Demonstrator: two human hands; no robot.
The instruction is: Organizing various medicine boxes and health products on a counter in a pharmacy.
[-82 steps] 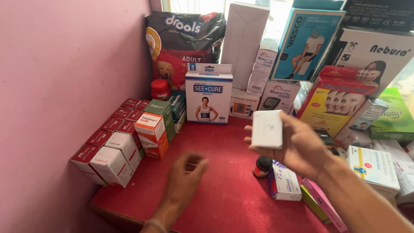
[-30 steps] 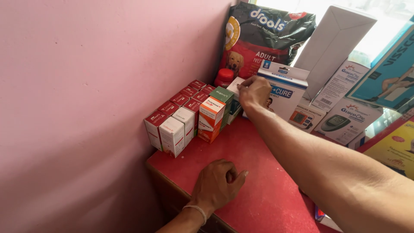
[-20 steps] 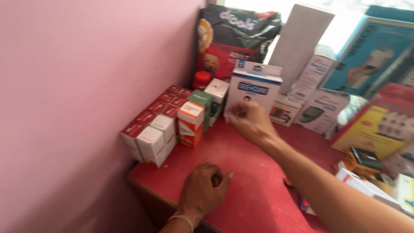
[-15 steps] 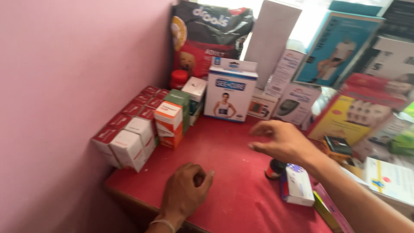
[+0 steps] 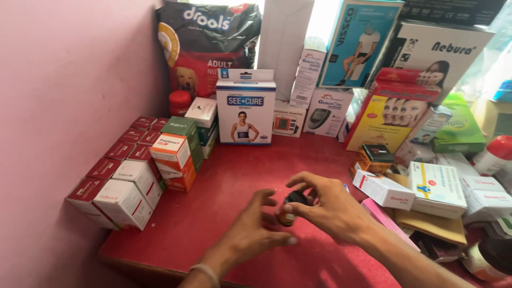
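A small amber bottle with a black cap [image 5: 289, 209] stands on the red tabletop [image 5: 224, 186] near its front. My right hand [image 5: 333, 208] comes in from the right and pinches the cap between thumb and fingers. Coming up from below, my left hand [image 5: 249, 232] has its fingers spread; the fingertips lie against the bottle's left side and the thumb sits under it. I cannot tell whether the left hand really grips the bottle.
Red and white small cartons [image 5: 120, 178] are stacked along the pink wall at left, beside an orange and green box stack [image 5: 178, 149]. A blue-white belt box [image 5: 245, 109] and a dog food bag [image 5: 208, 45] stand behind. Medicine boxes [image 5: 426, 186] crowd the right side.
The white box my right hand held earlier now lies on the stack at back left. My right hand came back to the front, and both hands have closed in around the small bottle.
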